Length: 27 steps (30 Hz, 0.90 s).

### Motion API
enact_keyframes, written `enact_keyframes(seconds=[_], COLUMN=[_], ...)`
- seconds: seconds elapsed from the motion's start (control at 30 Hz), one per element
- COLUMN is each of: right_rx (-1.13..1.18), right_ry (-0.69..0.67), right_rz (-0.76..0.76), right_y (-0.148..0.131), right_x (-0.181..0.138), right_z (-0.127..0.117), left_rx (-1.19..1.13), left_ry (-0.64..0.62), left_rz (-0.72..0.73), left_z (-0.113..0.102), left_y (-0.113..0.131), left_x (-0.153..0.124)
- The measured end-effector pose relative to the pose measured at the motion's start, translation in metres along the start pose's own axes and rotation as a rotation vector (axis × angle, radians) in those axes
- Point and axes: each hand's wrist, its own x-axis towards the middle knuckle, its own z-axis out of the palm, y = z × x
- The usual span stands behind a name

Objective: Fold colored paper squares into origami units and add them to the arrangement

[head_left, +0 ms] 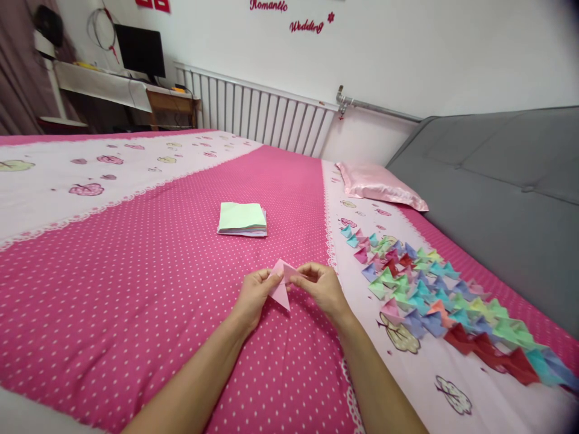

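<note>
A pink sheet of origami paper [281, 294], folded into pointed flaps, is held up between my two hands above the bed. My left hand [256, 293] pinches its left side between thumb and fingers. On the right side, my right hand [322, 288] grips a flap the same way, fingertips close to the middle. One point of the paper hangs downward between the hands. Beyond them lies a stack of square paper [243, 217], light green on top with other colours at its edges.
Rows of small folded paper boats [420, 292] in many colours cover the bed's right side. A pink satin pillow [380, 185] lies near the grey headboard [493, 181]. A white radiator [257, 108] runs along the wall, with a desk [172, 103] and monitor [140, 51] at left.
</note>
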Motion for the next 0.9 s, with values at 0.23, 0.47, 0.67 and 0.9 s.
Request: enact_keyframes(seconds=[0.23,0.47,0.67,0.9], right_rx=[0.021,-0.083,-0.057,0.013], right_ry=[0.067,0.047,0.001,0.077], right_rz=[0.038,0.040,0.086,0.184], right_y=[0.002,-0.001,-0.002,-0.007], right_x=[0.000,-0.002,-0.004,-0.003], right_z=[0.000,-0.001,0.001,0.000], left_rx=[0.029,0.104,0.150,0.001], left_ry=[-0.029,-0.022,-0.008,0.035], left_rz=[-0.018,0.033,0.072,-0.021], left_z=[0.000,0.002,0.001,-0.001], left_y=[-0.002,0.001,0.000,-0.001], left_x=[-0.001,-0.003,-0.003,-0.001])
